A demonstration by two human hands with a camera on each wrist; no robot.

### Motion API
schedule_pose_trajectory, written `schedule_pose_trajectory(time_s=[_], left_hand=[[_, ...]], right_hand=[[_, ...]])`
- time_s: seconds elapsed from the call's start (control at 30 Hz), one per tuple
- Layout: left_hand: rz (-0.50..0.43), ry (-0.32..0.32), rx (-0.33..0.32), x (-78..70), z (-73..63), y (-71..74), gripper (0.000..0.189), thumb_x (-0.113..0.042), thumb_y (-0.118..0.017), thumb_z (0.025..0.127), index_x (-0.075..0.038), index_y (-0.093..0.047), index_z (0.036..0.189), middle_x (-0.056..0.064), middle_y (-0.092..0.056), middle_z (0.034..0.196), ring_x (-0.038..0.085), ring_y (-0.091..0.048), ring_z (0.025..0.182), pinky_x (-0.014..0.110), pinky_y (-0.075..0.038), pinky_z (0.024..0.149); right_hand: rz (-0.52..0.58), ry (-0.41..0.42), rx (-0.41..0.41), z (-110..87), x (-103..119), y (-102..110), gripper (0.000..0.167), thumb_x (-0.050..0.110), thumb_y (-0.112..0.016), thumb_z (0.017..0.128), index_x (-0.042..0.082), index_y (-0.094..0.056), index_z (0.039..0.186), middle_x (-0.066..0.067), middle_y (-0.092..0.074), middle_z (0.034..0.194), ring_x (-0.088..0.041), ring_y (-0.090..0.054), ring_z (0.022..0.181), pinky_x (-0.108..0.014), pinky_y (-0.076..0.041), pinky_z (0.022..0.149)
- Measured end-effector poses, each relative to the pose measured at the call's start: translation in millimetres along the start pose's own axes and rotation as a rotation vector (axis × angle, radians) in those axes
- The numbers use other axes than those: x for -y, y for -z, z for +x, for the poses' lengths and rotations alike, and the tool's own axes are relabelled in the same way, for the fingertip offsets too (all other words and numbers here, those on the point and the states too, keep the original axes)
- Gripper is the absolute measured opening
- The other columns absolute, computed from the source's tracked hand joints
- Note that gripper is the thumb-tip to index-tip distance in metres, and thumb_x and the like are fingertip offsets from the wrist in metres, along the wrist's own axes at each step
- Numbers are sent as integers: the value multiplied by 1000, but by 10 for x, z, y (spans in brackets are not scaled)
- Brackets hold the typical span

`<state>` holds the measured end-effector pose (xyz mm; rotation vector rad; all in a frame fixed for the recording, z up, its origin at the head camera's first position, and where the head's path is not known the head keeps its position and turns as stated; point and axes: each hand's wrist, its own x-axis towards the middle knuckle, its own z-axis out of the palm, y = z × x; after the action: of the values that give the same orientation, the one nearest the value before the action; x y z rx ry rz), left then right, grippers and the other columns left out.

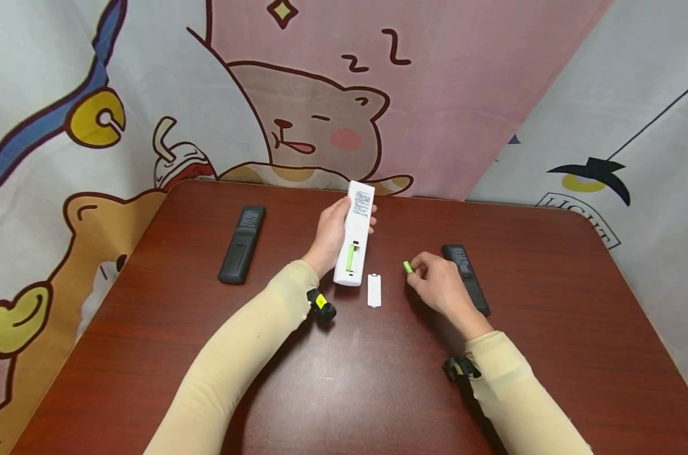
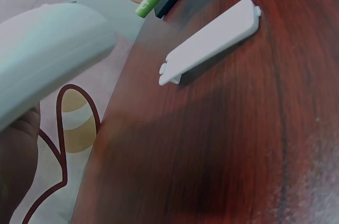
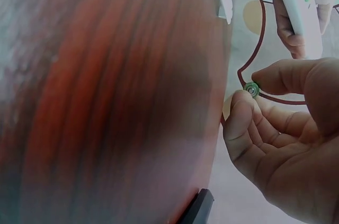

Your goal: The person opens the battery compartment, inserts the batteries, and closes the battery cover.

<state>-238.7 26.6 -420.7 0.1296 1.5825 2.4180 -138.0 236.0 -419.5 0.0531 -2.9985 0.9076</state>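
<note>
My left hand (image 1: 328,235) grips a white remote control (image 1: 359,218), its back turned up and its battery compartment uncovered. One green battery (image 1: 350,258) lies in that compartment; the slot beside it looks bare. Between thumb and fingertips, my right hand (image 1: 439,281) pinches a second green battery (image 1: 408,267), held to the right of the remote. In the right wrist view an end of this battery (image 3: 251,90) faces the camera. A white battery cover (image 1: 374,291) lies on the table just right of the remote's lower end; the left wrist view shows the cover (image 2: 212,41) close up.
On the brown wooden table (image 1: 332,392), a black remote (image 1: 242,245) lies at the left. Another black remote (image 1: 467,278) lies at the right, partly behind my right hand. A cartoon-printed curtain (image 1: 434,95) hangs along the table's far edge.
</note>
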Motion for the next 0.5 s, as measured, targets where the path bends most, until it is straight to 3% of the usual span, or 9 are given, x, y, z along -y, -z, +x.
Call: schedule_pose_trajectory(time_s=[0.1,0.3,0.5], left_hand=[[-1,-3,-1,-7,3,-4,46,-30,-34,113,-2,-57,142,29,-66,126,32,-69,90,35,-59,77],[-28,-8,-6,2,14,5,46,-28,-34,113,0,-55,143,37,-59,132,22,-69,81,27,-59,69],[-8,0,-9,7,8,23,46,-29,-34,113,-2,-56,143,37,-57,135,23,-69,83,37,-60,79]], right_hand=[[6,7,-14,-1,13,-5,9,6,-66,89,3,-69,96,-6,-66,81,-17,-54,65,-31,-43,60],[41,19,-30,0,34,-38,9,6,-67,88,3,-70,96,-6,-67,80,-15,-55,64,-31,-45,61],[78,39,-59,-13,98,-61,9,6,-68,88,4,-71,96,-5,-68,80,-14,-59,66,-32,-47,65]])
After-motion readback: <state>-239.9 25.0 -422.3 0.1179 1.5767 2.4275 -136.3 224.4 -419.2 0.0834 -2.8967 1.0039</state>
